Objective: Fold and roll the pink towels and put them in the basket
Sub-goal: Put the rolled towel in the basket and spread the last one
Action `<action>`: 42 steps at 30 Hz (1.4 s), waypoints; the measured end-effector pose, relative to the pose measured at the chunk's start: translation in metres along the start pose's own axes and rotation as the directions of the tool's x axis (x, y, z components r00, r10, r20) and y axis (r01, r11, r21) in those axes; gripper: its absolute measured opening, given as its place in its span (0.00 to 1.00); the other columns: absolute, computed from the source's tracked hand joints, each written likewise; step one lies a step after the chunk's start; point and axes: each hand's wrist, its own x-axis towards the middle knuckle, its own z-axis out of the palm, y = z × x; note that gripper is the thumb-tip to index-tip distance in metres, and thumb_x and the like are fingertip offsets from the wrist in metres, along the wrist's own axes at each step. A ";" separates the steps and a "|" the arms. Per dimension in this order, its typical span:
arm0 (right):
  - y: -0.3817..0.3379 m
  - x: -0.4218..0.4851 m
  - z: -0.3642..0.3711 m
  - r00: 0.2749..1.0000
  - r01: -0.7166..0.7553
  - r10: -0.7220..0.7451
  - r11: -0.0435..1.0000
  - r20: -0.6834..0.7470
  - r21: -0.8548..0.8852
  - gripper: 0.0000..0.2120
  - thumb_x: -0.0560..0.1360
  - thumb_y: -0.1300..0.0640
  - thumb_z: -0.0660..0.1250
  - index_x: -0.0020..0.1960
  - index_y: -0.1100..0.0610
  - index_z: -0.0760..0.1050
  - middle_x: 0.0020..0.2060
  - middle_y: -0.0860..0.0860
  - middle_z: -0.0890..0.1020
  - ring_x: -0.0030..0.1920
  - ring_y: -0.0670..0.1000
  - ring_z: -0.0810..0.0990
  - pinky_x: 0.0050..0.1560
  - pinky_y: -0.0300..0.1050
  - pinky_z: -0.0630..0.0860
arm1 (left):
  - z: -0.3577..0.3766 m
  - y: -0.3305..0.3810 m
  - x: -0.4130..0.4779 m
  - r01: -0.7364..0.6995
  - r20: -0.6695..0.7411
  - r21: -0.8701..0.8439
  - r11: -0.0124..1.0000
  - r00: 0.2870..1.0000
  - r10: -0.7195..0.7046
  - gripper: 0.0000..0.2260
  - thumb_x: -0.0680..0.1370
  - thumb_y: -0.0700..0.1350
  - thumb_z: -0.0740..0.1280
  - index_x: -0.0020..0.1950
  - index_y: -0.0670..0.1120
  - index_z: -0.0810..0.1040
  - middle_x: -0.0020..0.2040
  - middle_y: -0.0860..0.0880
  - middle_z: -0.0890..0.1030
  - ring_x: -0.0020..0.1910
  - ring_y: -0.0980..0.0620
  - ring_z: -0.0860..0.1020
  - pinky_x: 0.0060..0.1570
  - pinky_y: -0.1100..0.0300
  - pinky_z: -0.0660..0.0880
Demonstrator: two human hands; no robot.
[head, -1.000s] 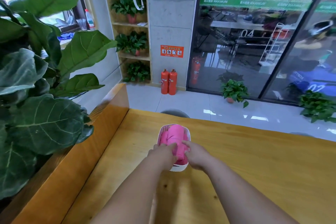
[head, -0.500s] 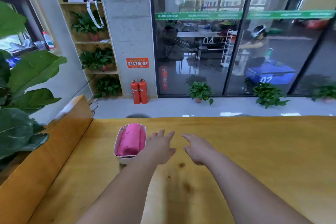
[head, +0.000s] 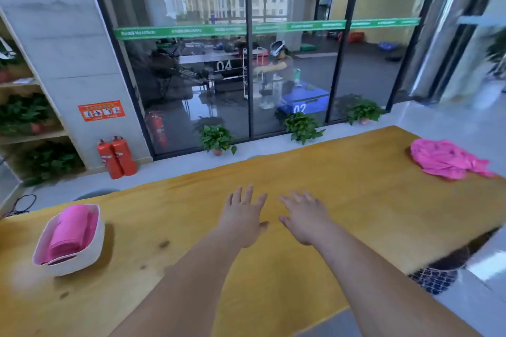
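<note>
A white basket stands on the wooden table at the left, with rolled pink towels inside. A crumpled pile of pink towels lies at the table's far right end. My left hand and my right hand hover side by side over the middle of the table, fingers spread and holding nothing. Both hands are well apart from the basket and from the pile.
The table's right end drops off near a dark patterned patch. Beyond the far edge are a glass wall, potted plants and two red fire extinguishers. Shelves with plants stand at the far left.
My hands let go of the rolled towel in the basket and opened. The view swung right, so the basket shifted to the left and the loose towel pile came into sight.
</note>
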 end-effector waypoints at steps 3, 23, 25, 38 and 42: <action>0.064 -0.033 0.006 0.996 -0.093 0.092 0.996 0.001 0.008 0.32 0.86 0.39 0.55 0.85 0.45 0.47 0.85 0.50 0.46 0.84 0.59 0.46 0.81 0.62 0.55 | 0.001 0.062 0.013 -0.074 0.013 0.010 0.997 0.997 0.074 0.35 0.85 0.64 0.56 0.85 0.57 0.40 0.85 0.46 0.37 0.84 0.38 0.41 0.81 0.39 0.47; 0.355 -0.189 0.043 0.831 -0.539 0.556 0.813 -0.016 0.222 0.32 0.85 0.36 0.53 0.85 0.44 0.48 0.85 0.50 0.49 0.84 0.57 0.47 0.80 0.59 0.57 | 0.004 0.394 0.086 -0.567 -0.005 0.048 0.823 0.823 0.567 0.35 0.84 0.65 0.57 0.85 0.57 0.43 0.86 0.44 0.42 0.84 0.37 0.42 0.81 0.39 0.45; 0.378 -0.191 0.050 0.818 -0.556 0.575 0.797 -0.015 0.236 0.31 0.85 0.37 0.54 0.84 0.45 0.50 0.85 0.49 0.50 0.84 0.58 0.48 0.80 0.59 0.58 | 0.009 0.417 0.100 -0.593 0.006 0.058 0.803 0.805 0.594 0.35 0.84 0.65 0.56 0.85 0.56 0.43 0.86 0.44 0.41 0.84 0.37 0.42 0.81 0.39 0.46; 0.573 -0.135 0.055 0.765 -0.644 0.632 0.744 0.126 0.177 0.32 0.86 0.38 0.53 0.85 0.46 0.48 0.85 0.51 0.50 0.84 0.57 0.48 0.80 0.59 0.58 | 0.029 0.582 0.262 -0.642 0.140 -0.058 0.764 0.753 0.643 0.36 0.84 0.64 0.58 0.85 0.56 0.43 0.86 0.44 0.41 0.84 0.37 0.41 0.81 0.39 0.45; 0.635 -0.103 0.041 0.763 -0.646 0.634 0.742 0.126 0.179 0.32 0.86 0.38 0.53 0.85 0.46 0.49 0.85 0.50 0.50 0.84 0.57 0.49 0.80 0.60 0.58 | 0.021 0.619 0.321 -0.616 0.166 -0.098 0.782 0.764 0.623 0.36 0.84 0.63 0.58 0.85 0.56 0.43 0.86 0.45 0.40 0.84 0.38 0.41 0.81 0.39 0.45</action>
